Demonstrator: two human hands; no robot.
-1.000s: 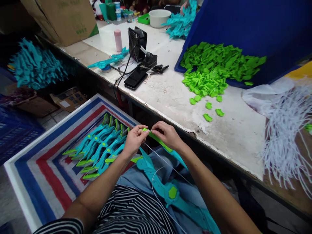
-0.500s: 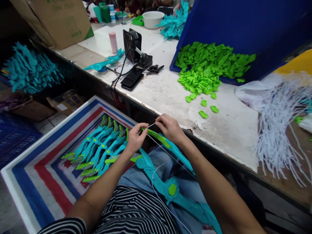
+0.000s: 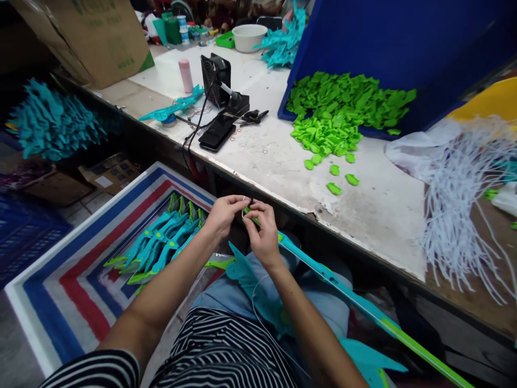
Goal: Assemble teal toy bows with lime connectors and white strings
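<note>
The left hand [image 3: 224,215] pinches string [image 3: 243,213], the right hand [image 3: 262,233] grips the tip of the bow [image 3: 355,297] — both by the worktop [image 3: 278,164]'s near edge. From here, I'd keep it taut.

Both forearms [image 3: 163,293] reach forward, converging, left hand [image 3: 224,215] and right hand [image 3: 263,233] close together, each curled into a pinch.
</note>
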